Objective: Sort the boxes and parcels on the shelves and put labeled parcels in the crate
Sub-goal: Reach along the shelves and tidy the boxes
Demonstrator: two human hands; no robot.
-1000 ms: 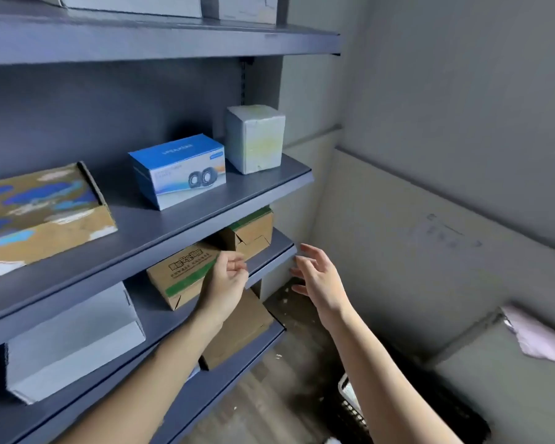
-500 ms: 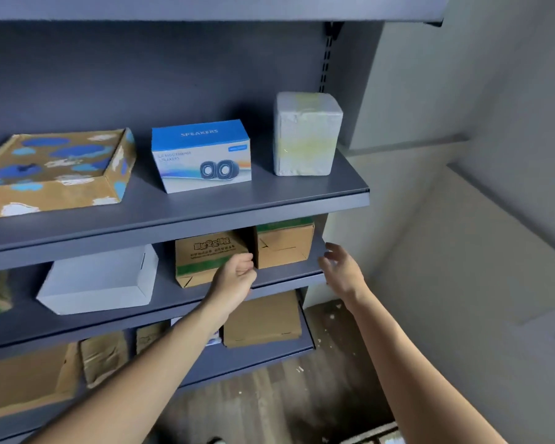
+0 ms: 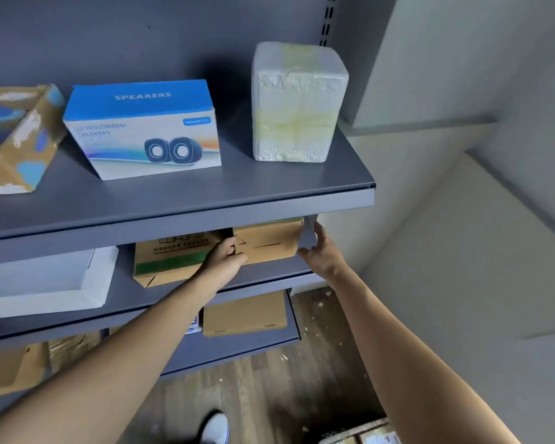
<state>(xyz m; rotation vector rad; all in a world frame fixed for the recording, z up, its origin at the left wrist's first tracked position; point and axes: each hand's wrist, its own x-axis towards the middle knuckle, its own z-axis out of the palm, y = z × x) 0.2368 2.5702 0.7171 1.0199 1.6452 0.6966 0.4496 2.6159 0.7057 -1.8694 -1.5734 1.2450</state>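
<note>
Head view down a grey shelf unit. On the middle shelf (image 3: 269, 274), at its right end, sits a small brown cardboard box (image 3: 269, 243). The left hand (image 3: 226, 261) presses its left front corner, fingers (image 3: 234, 245) curled against the card. The right hand (image 3: 322, 254) cups the right end, fingers spread wide, thumb at the lower corner.

Just left stands a green-striped carton (image 3: 170, 257), touching or nearly so. The shelf above (image 3: 205, 216) overhangs closely.

Risks, as judgement: the box may catch that overhang, drag the carton, or slip off the shelf's open right end. No crate is identifiable.
</note>
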